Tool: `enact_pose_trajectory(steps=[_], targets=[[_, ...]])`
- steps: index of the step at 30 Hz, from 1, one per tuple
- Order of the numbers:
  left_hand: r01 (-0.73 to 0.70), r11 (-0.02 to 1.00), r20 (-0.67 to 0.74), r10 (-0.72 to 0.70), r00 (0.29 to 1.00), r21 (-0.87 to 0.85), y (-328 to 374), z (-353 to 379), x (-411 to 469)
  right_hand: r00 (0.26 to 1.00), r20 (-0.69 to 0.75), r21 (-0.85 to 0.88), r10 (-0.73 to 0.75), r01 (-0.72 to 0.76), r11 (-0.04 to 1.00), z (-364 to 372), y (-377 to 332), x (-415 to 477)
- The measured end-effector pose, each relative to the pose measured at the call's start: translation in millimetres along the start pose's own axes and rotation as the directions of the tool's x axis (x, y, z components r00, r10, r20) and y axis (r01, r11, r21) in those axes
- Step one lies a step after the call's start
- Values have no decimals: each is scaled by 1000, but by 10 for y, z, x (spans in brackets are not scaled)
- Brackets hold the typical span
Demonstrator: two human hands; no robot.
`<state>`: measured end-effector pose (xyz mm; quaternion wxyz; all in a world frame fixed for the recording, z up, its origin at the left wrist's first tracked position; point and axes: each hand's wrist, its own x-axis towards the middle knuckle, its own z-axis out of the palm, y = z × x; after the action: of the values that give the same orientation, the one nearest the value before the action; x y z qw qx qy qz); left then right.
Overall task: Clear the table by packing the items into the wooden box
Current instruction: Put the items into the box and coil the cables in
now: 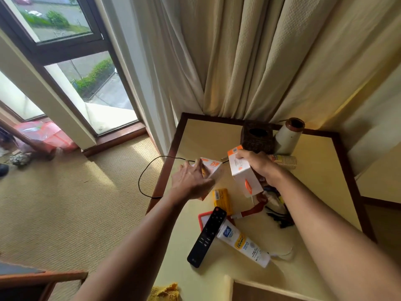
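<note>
Forearms: your two bare forearms (134, 246) come in from the bottom edge and reach out over the table (314, 181).
Left hand: your left hand (191, 181) holds the small orange-and-white box (213, 168) between fingers and thumb, near the table's left edge.
Right hand: your right hand (258, 165) grips the long orange-and-white carton (243, 172) by its upper end, so that it is tilted above the clutter.
Print on both: too blurred to read.
Dark brown box: the dark brown box (257, 137) stands at the back of the table, just behind your right hand. It has an oval opening on top, and you cannot tell what is in it.
Tube: the white tube (243, 244) lies flat near you. You can read "Soft" on a blue patch and "Vitamin" in yellow.
Remote: the black remote (206, 237) touches the tube's left side. There is a small logo at its near end and a red button at the far end.
Yellow pack: the yellow pack (222, 200) lies between the remote's top and the carton.
Red strap: the red strap (253, 210) runs beside a heap of small dark items (280, 218) under your right forearm.
Back corner: a white cylinder (288, 137) with a brown rim leans there. Stacked paper cups (285, 161) lie on their side next to it.
Cable: a black cable (149, 170) loops off the left edge of the table.
Around: a cream curtain (238, 61), a window (86, 79) and a beige carpet (65, 203).
</note>
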<state>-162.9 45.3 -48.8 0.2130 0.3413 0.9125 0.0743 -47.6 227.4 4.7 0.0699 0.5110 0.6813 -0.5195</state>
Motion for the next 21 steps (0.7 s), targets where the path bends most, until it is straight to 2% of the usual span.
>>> enact_pose_trajectory(steps=[2, 5, 8, 12, 14, 16, 17, 18, 19, 21], targets=[[42, 994, -7, -43, 999, -104, 57, -159, -97, 997, 59, 60, -48, 44, 997, -121, 52, -251], [48, 953, -17, -55, 998, -299, 140, -360, -357, 977, 95, 143, -193, 179, 973, -259, 303, -629], [15, 870, 14, -9, 1000, -494, 282, -465, -818, 978, 80, 219, -194, 173, 960, -395, 674, -1100], [32, 814, 19, -26, 999, -580, 419, -308, -1391, 961, 61, 226, -269, 249, 942, -502, 1209, -1697], [20, 806, 4, -22, 1000, -591, 469, -123, -1698, 944, 66, 157, -325, 311, 937, -514, 1478, -1981], [28, 815, -11, -42, 999, -579, 536, 46, -2039, 908, 100, -39, -406, 412, 911, -531, 1742, -2246], [47, 838, -18, -67, 998, -544, 579, 137, -2236, 878, 140, -194, -457, 477, 857, -537, 1876, -2403], [64, 866, -30, -91, 995, -496, 604, 221, -2395, 835, 187, -357, -518, 549, 756, -525, 1992, -2523], [79, 889, -46, -112, 993, -450, 619, 295, -2523, 781, 249, -494, -572, 611, 619, -501, 2105, -2604], [110, 920, -56, -141, 988, -377, 661, 446, -2760, 662, 384, -618, -644, 702, 353, -432, 2349, -2714]])
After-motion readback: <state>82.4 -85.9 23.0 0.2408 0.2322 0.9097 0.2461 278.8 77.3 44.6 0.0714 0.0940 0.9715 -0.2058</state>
